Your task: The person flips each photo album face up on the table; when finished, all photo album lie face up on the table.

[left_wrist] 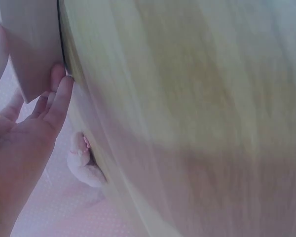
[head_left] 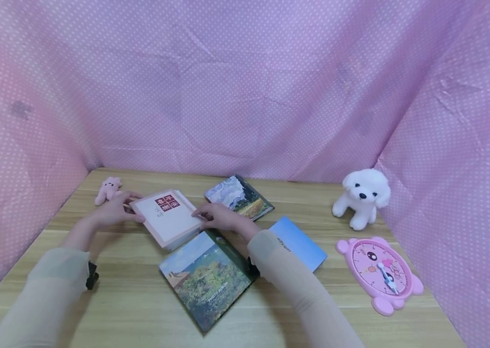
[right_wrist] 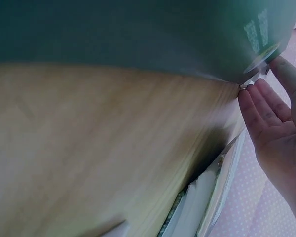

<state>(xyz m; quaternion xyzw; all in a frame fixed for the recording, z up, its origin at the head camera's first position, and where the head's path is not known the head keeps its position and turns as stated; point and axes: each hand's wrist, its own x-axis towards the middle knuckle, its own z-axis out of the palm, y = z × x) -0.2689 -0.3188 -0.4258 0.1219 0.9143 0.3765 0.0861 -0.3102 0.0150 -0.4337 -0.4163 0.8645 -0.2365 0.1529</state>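
Observation:
A thick cream album [head_left: 171, 220] with dark red character squares on its cover lies at centre-left, between both hands. My left hand [head_left: 116, 211] holds its left edge; in the left wrist view the album's corner [left_wrist: 32, 54] sits between thumb and fingers. At the opposite edge, my right hand [head_left: 223, 217] grips with its fingertips, partly hidden beyond a green cover in the right wrist view. Nearer to me lies a landscape photo album [head_left: 210, 282] with a dark green strip, its top corner close below the right hand.
A painted-cover album [head_left: 240, 195] lies behind the right hand. Under the right forearm is a blue booklet [head_left: 299, 244], partly covered. A small pink plush [head_left: 108, 190] sits back left; a white plush dog [head_left: 362, 195] and pink toy clock [head_left: 384, 273] are at right.

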